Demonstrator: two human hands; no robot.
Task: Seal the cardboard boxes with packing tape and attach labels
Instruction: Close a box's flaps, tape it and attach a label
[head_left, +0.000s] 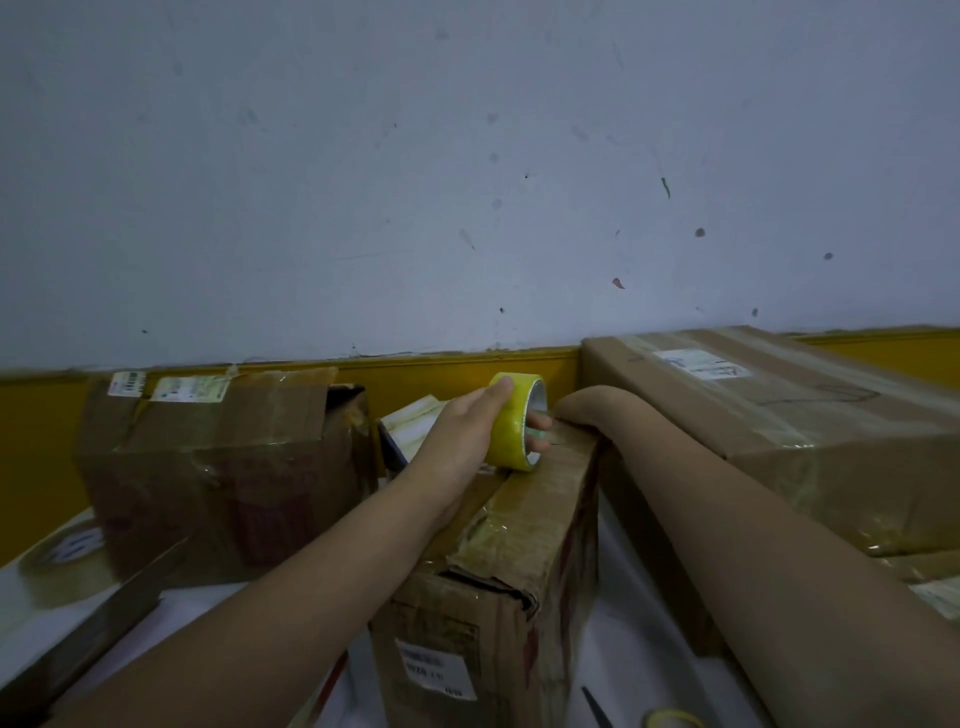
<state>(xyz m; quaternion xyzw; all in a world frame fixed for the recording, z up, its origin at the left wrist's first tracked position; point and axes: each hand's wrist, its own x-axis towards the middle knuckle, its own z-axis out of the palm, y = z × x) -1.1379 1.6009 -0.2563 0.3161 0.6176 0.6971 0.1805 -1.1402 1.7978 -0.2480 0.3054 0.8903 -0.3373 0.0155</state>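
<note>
Two bare forearms are reaching forward from the bottom edge, meeting over a tall, narrow cardboard box (498, 582) standing on a white table (639, 644). On its near face a white label (435, 669) is already showing.

Gripping a roll of yellow packing tape (514, 422), the left hand (467, 441) is laying its thumb over the outside of the roll while its fingertips are curling through the core. It is holding the roll on its edge against the far end of the box top, probably so the tape can run along the top seam; a glossy strip already appears to be lying along that top.

At the far corner of the box the right hand (582, 410) is bending down over the edge. Its fingers are hidden behind the box, so its grip cannot be judged. It is probably steadying the box or pressing down the tape end.

To the right, a large box (779, 415) with a label on top is lying close beside the narrow one. To the left, an open box (218, 467) with raised flaps is standing against the yellow wall band, awaiting sealing.

A clear tape roll (62, 566) is resting at the far left, and another yellow roll (672, 718) and dark scissors (597, 706) are lying near the bottom right, seemingly kept within reach.
</note>
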